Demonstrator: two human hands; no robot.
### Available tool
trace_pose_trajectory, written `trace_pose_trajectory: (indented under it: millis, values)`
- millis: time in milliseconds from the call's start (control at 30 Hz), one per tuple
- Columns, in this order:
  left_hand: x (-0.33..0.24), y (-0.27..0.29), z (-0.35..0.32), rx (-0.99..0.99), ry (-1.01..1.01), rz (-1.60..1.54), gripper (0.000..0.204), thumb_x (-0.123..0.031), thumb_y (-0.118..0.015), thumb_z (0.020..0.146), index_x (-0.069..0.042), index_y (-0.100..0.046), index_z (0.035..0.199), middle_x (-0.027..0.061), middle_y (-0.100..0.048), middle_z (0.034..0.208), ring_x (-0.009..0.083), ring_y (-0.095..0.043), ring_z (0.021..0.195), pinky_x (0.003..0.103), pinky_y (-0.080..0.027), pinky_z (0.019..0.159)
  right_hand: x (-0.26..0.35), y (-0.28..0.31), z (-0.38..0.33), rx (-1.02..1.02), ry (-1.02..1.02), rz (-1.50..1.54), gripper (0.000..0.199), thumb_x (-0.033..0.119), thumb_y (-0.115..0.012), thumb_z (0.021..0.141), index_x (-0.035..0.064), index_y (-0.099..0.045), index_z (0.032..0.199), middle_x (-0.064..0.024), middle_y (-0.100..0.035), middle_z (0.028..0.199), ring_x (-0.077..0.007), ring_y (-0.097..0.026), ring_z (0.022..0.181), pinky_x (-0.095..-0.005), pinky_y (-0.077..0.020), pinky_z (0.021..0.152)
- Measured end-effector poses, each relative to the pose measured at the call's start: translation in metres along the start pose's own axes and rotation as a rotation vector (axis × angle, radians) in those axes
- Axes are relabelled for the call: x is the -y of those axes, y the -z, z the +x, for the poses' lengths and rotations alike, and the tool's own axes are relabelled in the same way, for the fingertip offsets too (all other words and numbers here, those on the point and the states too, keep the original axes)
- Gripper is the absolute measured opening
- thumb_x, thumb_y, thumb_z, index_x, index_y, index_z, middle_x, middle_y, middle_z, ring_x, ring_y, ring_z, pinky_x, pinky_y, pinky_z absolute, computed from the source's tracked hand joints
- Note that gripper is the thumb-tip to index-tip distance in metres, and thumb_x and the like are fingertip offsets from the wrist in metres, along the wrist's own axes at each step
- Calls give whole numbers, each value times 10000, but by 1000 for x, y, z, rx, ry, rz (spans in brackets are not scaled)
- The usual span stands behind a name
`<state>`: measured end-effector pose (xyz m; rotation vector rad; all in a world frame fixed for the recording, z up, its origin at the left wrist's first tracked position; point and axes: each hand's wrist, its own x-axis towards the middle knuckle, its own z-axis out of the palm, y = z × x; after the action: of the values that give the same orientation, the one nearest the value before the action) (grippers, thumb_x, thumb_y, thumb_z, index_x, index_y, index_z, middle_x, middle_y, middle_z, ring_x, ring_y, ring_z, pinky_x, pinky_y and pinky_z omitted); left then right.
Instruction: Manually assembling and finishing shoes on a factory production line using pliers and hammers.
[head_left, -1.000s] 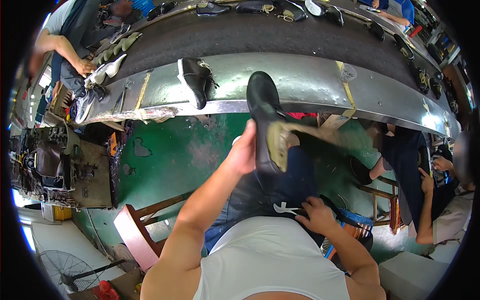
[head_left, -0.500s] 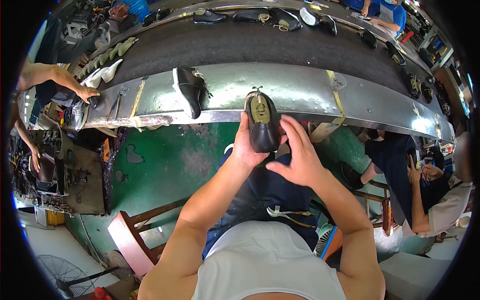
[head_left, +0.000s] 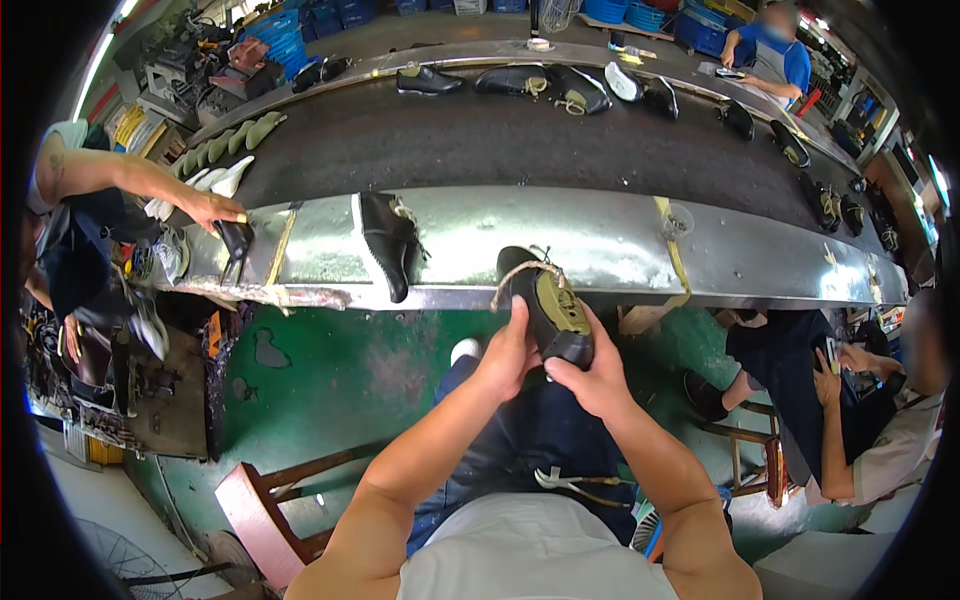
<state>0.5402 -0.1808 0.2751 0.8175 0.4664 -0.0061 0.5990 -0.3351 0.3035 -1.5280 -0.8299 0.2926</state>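
Observation:
A black shoe (head_left: 570, 347) with an olive-green last (head_left: 563, 306) inside it is held over my lap, at the near edge of the metal bench. A loose tan lace loops off its left side. My left hand (head_left: 508, 358) wraps the shoe's left side. My right hand (head_left: 596, 372) grips its right side near the heel, thumb at the back. On the bench to the left lies another black shoe (head_left: 384, 236) with a white sole edge and untied laces. Pincers (head_left: 562, 481) rest on my lap.
Beyond the metal bench (head_left: 480, 222) runs a dark belt (head_left: 430, 145), with several shoes along its far side. A clear cup (head_left: 676, 220) stands on the bench. Co-workers sit at the right and far right; one at left reaches over the bench. A wooden stool (head_left: 265, 505) stands at left.
My right hand, open beside the shoe before, has closed on it. The shoe has tilted, its toe now leaning left. My view has tilted up. The left co-worker's hand now holds something black.

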Motion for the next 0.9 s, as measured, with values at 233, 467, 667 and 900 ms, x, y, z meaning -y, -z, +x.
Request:
trace_pose_trajectory:
  millis: [233, 467, 667, 900]
  values:
    - [-30, 32, -46, -226, -959, 904, 651, -170, -671, 913, 34, -359, 1447, 210, -428, 1452, 297, -467, 1309, 425, -391, 1073, 5, 52, 98, -230, -373, 909, 395, 124, -591, 906, -53, -523, 1253, -140, -620, 1213, -266, -634, 1076, -437, -531, 942]
    - [-91, 115, -20, -923, -990, 1339, 954, -181, -748, 827, 60, -140, 1522, 284, -252, 1539, 369, -274, 1430, 431, -225, 1161, -88, 101, 265, -573, 42, -44, 501, 288, -713, 845, -27, -579, 1212, -126, -669, 1054, -218, -641, 968, -350, -491, 812]
    - [-99, 130, -2, -782, -890, 1068, 907, -56, -717, 800, 80, -172, 1512, 265, -365, 1478, 339, -369, 1384, 353, -251, 1152, -160, 140, 283, -311, -296, -1093, 602, 354, -621, 921, -20, -463, 1366, -218, -642, 1209, -366, -601, 1139, -469, -410, 1033]
    - [-70, 100, -39, -552, -830, 512, 868, -67, -704, 819, 26, -209, 1526, 176, -430, 1457, 265, -476, 1292, 378, -404, 1044, -155, 136, 261, -358, -147, -1127, 643, 352, -615, 913, -40, -424, 1386, -250, -537, 1338, -371, -497, 1259, -489, -359, 1076]
